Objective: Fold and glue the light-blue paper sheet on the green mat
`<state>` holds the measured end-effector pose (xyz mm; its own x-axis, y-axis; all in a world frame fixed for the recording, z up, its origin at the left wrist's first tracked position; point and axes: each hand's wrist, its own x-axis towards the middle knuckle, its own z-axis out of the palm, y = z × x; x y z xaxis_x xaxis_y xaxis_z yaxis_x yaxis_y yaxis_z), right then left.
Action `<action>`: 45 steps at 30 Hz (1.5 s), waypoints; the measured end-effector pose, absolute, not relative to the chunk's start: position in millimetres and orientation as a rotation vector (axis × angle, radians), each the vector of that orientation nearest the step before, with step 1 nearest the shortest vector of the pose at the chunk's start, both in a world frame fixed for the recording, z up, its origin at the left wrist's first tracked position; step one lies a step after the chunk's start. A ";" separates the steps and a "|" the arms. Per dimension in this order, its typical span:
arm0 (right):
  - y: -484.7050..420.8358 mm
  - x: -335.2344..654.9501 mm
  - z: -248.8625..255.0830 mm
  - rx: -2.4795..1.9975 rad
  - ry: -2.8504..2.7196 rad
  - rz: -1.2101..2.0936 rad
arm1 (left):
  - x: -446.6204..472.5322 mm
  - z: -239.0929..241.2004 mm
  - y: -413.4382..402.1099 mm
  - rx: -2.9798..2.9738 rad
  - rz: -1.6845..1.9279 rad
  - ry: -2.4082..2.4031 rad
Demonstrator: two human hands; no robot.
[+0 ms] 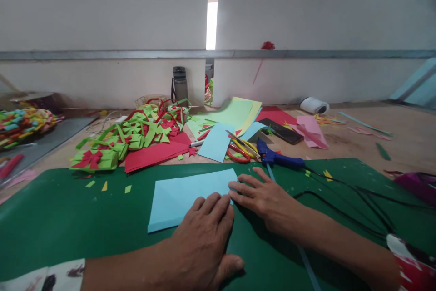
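A light blue sheet of paper (pixel 184 198) lies folded on the green cutting mat (pixel 68 223). My left hand (pixel 204 241) rests palm down with its fingers flat on the sheet's lower right part. My right hand (pixel 262 195) lies flat beside it, fingers stretched out and touching the sheet's right edge. Neither hand holds anything.
A blue glue gun (pixel 277 157) with a black cord (pixel 350 200) lies just beyond my right hand. Red scissors (pixel 238 152), more coloured sheets (pixel 235 116), a phone (pixel 281 130), green and red paper baskets (pixel 126 139), a bottle (pixel 179 83) and a tape roll (pixel 313 105) lie behind.
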<state>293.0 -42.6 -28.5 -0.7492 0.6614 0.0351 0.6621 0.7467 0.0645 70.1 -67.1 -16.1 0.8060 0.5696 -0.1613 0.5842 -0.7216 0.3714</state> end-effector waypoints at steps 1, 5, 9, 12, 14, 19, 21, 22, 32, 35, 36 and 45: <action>-40.5 293.3 -29.6 -1.121 -2.931 -0.127 | 71.6 -18.0 -67.6 2.569 -0.053 0.885; -30.3 293.7 -29.1 -1.137 -2.960 -0.168 | 75.9 -24.5 -70.6 2.514 -0.017 0.970; -22.0 290.7 -23.6 -1.134 -2.991 -0.163 | 77.9 -21.4 -72.1 2.502 -0.010 1.002; -17.9 286.6 -23.0 -1.106 -2.963 -0.104 | 77.5 -14.6 -69.8 2.545 -0.071 0.920; -15.5 283.6 -23.8 -1.163 -2.851 -0.003 | 76.3 -12.0 -67.4 2.570 -0.098 0.895; -5.1 277.8 -15.1 -1.450 -2.519 0.124 | 75.1 -19.9 -64.6 2.595 -0.037 0.930; 2.7 275.4 -8.1 -1.509 -2.465 0.188 | 77.1 -26.3 -64.6 2.585 0.010 0.961; 7.1 273.9 -5.2 -1.528 -2.450 0.226 | 78.5 -29.3 -64.8 2.578 0.030 0.986; 28.5 255.5 -10.6 -1.654 -2.276 0.451 | 82.3 -31.5 -68.3 2.443 0.088 0.993; 30.0 253.7 -13.9 -1.665 -2.243 0.499 | 82.2 -27.6 -67.2 2.399 0.083 0.994; 30.9 253.9 -14.2 -1.663 -2.236 0.491 | 82.2 -26.8 -66.7 2.393 0.076 0.994; 20.7 259.0 -16.7 -1.570 -2.360 0.393 | 74.9 -20.9 -70.9 2.479 0.008 0.921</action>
<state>259.0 20.7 -16.7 -0.3709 0.9252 0.0806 0.8492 0.3730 -0.3738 74.9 -70.9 -20.9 0.7720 0.6149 -0.1607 0.6120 -0.6509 0.4492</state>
